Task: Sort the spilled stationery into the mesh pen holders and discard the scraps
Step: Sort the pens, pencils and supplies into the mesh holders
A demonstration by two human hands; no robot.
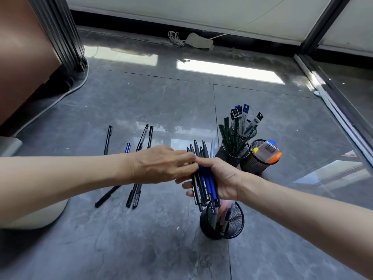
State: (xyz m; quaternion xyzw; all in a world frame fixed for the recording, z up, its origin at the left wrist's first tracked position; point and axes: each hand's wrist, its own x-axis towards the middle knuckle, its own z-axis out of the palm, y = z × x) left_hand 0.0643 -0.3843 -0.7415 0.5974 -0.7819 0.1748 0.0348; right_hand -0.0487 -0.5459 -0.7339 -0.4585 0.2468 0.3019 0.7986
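Observation:
My right hand [220, 178] grips a bundle of black and blue pens [203, 178], held above a black mesh pen holder [232, 225] with a few pens inside. My left hand [161, 164] reaches across and its fingertips pinch the pens in the bundle. Several black pens and one blue pen [127, 148] lie loose on the grey floor, under and behind my left forearm. Farther right stand three more mesh holders: one with green pencils [232, 146], one with packaged refills [245, 124], one with highlighters [262, 154].
A white cable [60, 98] runs along the floor at left beside a brown cabinet [24, 57]. A white object [36, 215] sits under my left forearm. A door track [331, 102] crosses the right side. A coiled cord and a rag [199, 41] lie by the far wall.

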